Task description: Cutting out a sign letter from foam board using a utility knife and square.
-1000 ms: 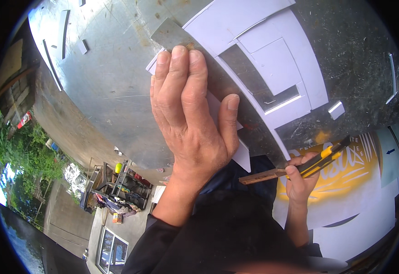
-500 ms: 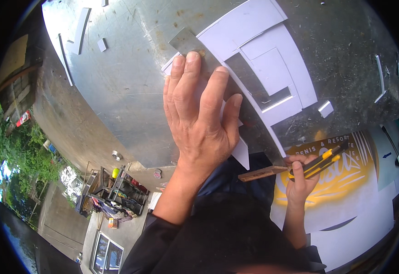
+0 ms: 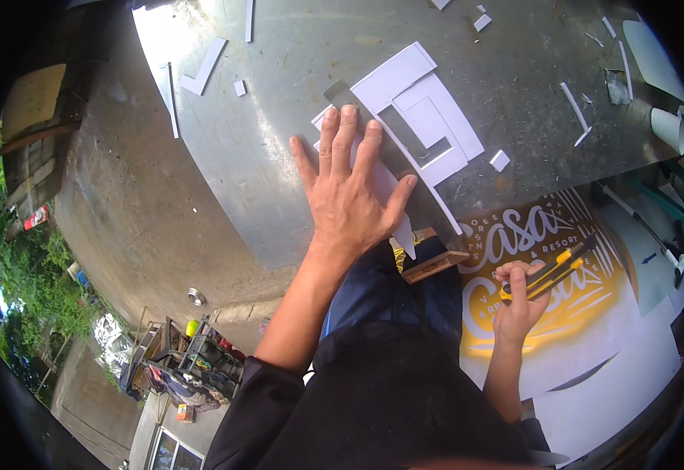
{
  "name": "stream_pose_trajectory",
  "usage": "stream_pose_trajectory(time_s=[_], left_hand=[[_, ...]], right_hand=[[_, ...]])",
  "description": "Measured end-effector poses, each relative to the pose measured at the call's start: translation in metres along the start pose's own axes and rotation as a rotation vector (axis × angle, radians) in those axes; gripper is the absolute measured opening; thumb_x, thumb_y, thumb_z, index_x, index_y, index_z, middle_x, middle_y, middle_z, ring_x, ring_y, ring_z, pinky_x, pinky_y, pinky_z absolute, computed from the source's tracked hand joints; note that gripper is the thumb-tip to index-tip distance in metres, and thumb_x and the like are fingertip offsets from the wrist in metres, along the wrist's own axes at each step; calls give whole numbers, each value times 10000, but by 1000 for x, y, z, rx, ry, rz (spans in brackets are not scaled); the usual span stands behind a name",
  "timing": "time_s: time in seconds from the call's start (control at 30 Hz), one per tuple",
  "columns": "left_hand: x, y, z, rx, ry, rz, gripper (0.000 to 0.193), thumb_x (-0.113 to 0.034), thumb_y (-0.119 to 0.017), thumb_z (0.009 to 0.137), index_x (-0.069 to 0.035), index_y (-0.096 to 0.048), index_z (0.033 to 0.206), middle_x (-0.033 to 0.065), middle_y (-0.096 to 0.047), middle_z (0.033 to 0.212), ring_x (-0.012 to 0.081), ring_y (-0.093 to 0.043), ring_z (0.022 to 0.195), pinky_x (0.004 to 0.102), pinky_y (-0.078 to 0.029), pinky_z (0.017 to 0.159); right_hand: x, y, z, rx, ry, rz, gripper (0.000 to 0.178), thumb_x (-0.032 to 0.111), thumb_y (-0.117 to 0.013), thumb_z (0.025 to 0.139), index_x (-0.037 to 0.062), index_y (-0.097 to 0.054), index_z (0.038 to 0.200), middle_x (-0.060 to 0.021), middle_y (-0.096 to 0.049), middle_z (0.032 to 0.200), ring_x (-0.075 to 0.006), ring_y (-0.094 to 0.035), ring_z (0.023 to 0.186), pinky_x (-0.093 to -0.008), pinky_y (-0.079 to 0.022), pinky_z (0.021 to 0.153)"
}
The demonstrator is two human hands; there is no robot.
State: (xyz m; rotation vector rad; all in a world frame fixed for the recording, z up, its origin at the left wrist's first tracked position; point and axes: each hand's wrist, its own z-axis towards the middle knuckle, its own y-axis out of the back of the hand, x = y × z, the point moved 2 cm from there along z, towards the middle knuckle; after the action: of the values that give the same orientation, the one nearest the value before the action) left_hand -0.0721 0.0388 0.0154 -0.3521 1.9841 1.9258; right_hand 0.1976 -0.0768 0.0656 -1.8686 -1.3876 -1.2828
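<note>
My left hand lies flat with fingers spread on white cut sheet pieces and a grey metal ruler on a metal-topped table. My right hand is off the table at lower right, closed around a yellow and black utility knife. A wooden bar sticks out below the table edge, between the two hands.
White offcut strips and small scraps lie scattered over the table. A white cup stands at the right edge. Below lies a printed yellow and white banner with tools on it. Concrete ground is to the left.
The view has pulled back, so table and hands look smaller. My left hand stays pressed on the white pieces. My right hand with the knife has dropped slightly away from the table edge.
</note>
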Motion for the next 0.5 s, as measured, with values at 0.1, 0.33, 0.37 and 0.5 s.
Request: stream_pose_trajectory(time_s=[0.1,0.33,0.37,0.5], left_hand=[[-1,1,3,19,24,4,776,-568,-754,825,-128,-544,1429,167,-405,1580,357,-286,1531,673,-46,1209],[3,-2,-1,-12,2,-16,713,-566,-738,857,-143,-574,1407,139,-408,1578,348,-247,1548,693,2,1205],[3,-1,-3,-25,-21,27,680,-556,-726,872,-137,-592,1391,138,-412,1573,345,-239,1551,682,1,1210],[1,3,0,-70,-78,26,644,-545,-700,895,-101,-622,1354,145,-437,1553,344,-235,1553,636,-31,1220]], right_hand=[[12,-2,-9,-20,31,38,54,25,-639,979,-16,-612,956,-94,-634,895,-184,-635,805,-316,-526,745],[33,11,-28,-19,85,15,110,13,-650,964,-8,-569,1035,-102,-660,901,-177,-655,801,-309,-547,736],[36,12,-30,-18,91,18,132,5,-649,961,-4,-555,1054,-104,-671,900,-178,-664,802,-307,-554,739],[53,9,-36,-49,41,50,103,5,-684,937,-5,-589,975,-97,-678,867,-159,-657,804,-305,-548,775]])
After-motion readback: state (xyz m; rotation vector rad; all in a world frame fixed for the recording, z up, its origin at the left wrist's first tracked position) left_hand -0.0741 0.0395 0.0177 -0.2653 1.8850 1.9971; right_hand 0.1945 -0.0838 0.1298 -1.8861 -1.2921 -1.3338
